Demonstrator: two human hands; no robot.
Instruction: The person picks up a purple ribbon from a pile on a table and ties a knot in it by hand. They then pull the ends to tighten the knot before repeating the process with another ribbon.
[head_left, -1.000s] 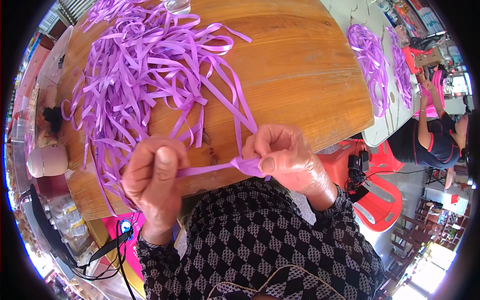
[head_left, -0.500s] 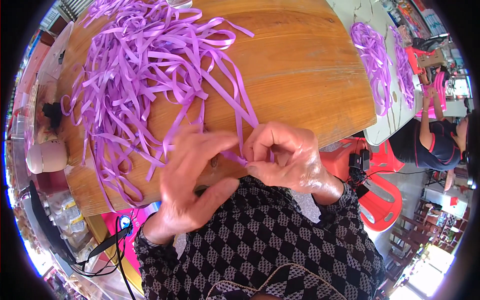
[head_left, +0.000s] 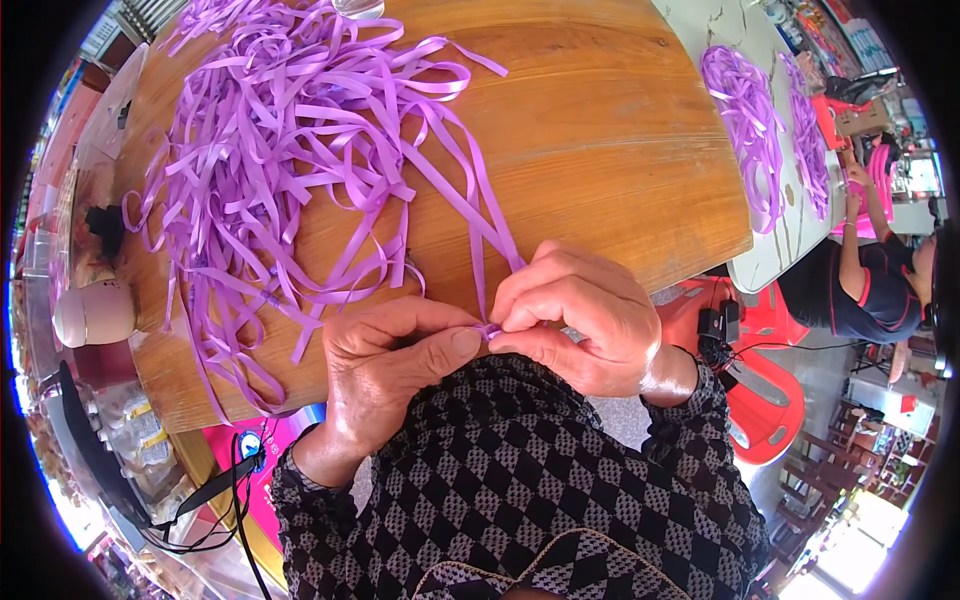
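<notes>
Both my hands meet at the near edge of the wooden table, pinching one purple ribbon [head_left: 477, 262] between them. My left hand [head_left: 385, 365] grips it between thumb and forefinger. Close beside it, my right hand [head_left: 580, 320] is closed on the same ribbon with thumb and fingertips. A small bunched bit of ribbon shows between the fingertips; whether it is a knot I cannot tell. From my right hand, ribbon strands run up and left into a big tangled heap of purple ribbons [head_left: 270, 150] on the table's left half.
The wooden table [head_left: 600, 130] adjoins a pale marbled table [head_left: 740, 30] bearing more purple ribbon bundles [head_left: 745, 130]. A pale round container [head_left: 95, 313] sits at left. Red plastic stools [head_left: 755, 410] stand at right, near a person in dark clothes [head_left: 850, 290]. Black cables [head_left: 240, 490] hang lower left.
My left hand, spread and lifted before, has come down and closed on the ribbon beside my right hand. My right hand's fingers have shifted slightly on the ribbon.
</notes>
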